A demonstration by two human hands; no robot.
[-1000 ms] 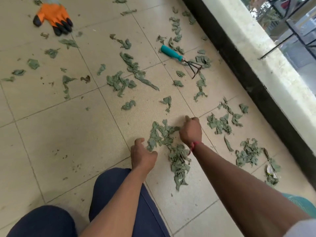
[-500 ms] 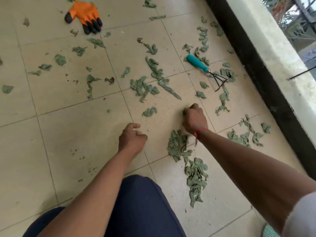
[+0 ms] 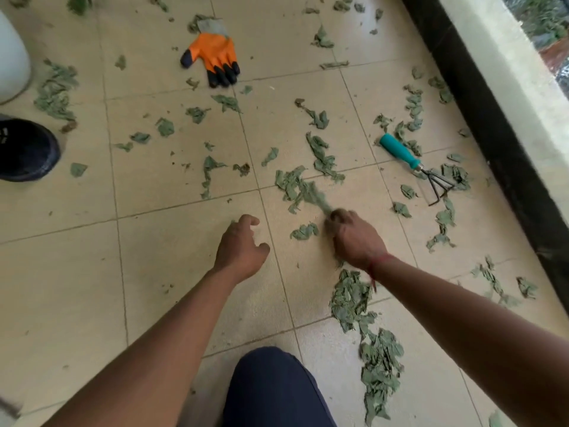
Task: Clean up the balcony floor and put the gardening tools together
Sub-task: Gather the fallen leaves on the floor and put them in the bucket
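Crouched on the tiled balcony floor (image 3: 172, 272), one knee (image 3: 271, 389) in navy cloth at 6 o'clock.

Left hand (image 3: 241, 248): just over the tile, fingers loosely curled, holding nothing. Right hand (image 3: 354, 235): beside it but apart, knuckles up, fingers (image 3: 337, 217) bent down at the near end of a blurred streak of green leaf scraps (image 3: 303, 189) that runs off toward 11 o'clock. The blur keeps me from telling whether I grip any leaves or only press on them. Red thread (image 3: 374, 268) on that wrist.

Gathered heap of leaves (image 3: 369, 334) at 5 o'clock, under my right forearm. Loose scraps lie over most of the other tiles.

Hand rake (image 3: 400, 151), teal handle, dark prongs: flat on the floor at 2 o'clock, near the black skirting (image 3: 492, 124).

Orange glove (image 3: 217, 57), black fingertips: flat at 11 o'clock, well apart from the rake.

Dark shoe (image 3: 24, 149) at 9 o'clock; a white pot (image 3: 10, 57) beyond it.
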